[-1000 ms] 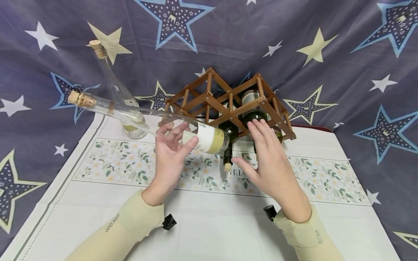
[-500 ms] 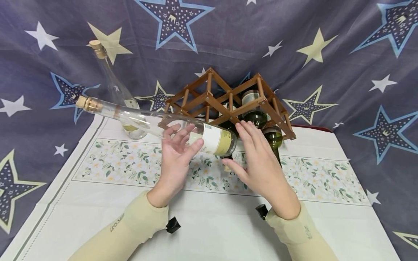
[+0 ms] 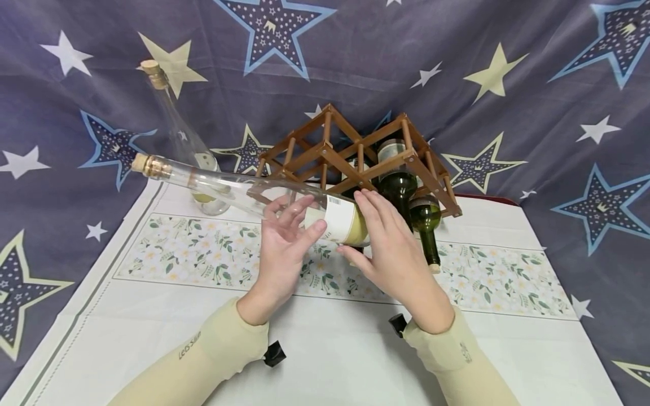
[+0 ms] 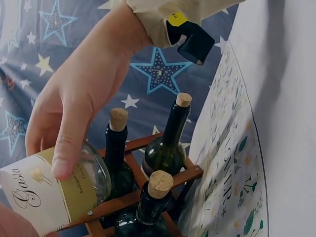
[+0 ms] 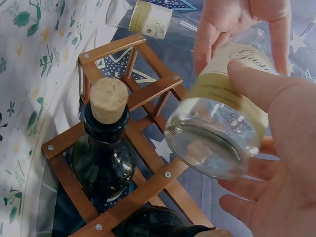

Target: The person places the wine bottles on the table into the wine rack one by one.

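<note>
A clear glass bottle [image 3: 228, 189] with a cork and a white and olive label lies tilted in both hands, neck to the left. My left hand [image 3: 284, 248] holds its middle, thumb in front and fingers behind the glass. At the base end, my right hand [image 3: 396, 254] grips it; in the right wrist view the thumb presses on the label [image 5: 210, 89] while fingers curl under the base. Just behind stands a brown wooden wine rack [image 3: 325, 149] holding several dark green corked bottles [image 3: 426, 217], necks toward me. Fingers partly hide the label.
Another clear corked bottle [image 3: 200, 160] stands upright at the rack's left. A white tablecloth [image 3: 330, 349] with a floral strip [image 3: 203, 251] covers the table. A star-patterned curtain [image 3: 365, 51] hangs behind. Black wrist cameras [image 3: 275, 354] sit under the sleeves.
The clear bottle and my left hand have shifted right. My right hand has moved left from beside the rack's bottles and now grips the bottle's base.
</note>
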Available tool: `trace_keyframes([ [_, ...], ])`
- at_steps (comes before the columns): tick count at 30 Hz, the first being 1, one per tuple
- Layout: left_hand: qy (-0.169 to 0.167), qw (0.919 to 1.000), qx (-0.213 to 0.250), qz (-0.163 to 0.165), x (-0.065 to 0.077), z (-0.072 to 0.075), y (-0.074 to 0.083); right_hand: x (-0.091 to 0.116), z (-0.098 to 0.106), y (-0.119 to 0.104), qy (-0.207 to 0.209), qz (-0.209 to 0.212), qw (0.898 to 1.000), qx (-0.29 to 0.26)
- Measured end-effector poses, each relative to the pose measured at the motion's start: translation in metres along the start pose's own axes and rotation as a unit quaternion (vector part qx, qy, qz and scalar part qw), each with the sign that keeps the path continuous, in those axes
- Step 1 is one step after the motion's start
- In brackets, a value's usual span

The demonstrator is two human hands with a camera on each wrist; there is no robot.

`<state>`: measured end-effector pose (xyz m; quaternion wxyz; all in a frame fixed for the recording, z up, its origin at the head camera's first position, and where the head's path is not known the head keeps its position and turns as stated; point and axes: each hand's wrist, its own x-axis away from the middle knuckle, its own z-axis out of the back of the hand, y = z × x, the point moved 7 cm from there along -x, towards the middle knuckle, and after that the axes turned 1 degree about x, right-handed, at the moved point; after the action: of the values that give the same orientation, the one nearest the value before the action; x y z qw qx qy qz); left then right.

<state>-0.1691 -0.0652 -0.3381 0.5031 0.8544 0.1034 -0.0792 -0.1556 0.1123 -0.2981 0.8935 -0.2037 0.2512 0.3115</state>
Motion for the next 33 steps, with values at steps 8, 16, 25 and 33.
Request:
trace_keyframes([
  [8,-0.011,0.9998,0.015,-0.004,0.0007,-0.0037,-0.0001,-0.0014,-0.0058,-0.0011,0.004,0.008,1.0,-0.002],
  [16,-0.02,0.9996,0.017,-0.001,0.002,-0.0064,-0.0016,-0.0034,-0.0083,-0.0002,0.003,0.005,1.0,-0.001],
  [25,-0.041,0.999,0.017,-0.005,0.0012,-0.0067,0.0,-0.0029,-0.0079,-0.0006,0.004,0.0,1.0,-0.021],
  [33,-0.053,0.9985,-0.007,0.008,0.0,-0.0055,0.0003,-0.0034,-0.0033,-0.0018,0.037,0.023,0.999,-0.006],
])
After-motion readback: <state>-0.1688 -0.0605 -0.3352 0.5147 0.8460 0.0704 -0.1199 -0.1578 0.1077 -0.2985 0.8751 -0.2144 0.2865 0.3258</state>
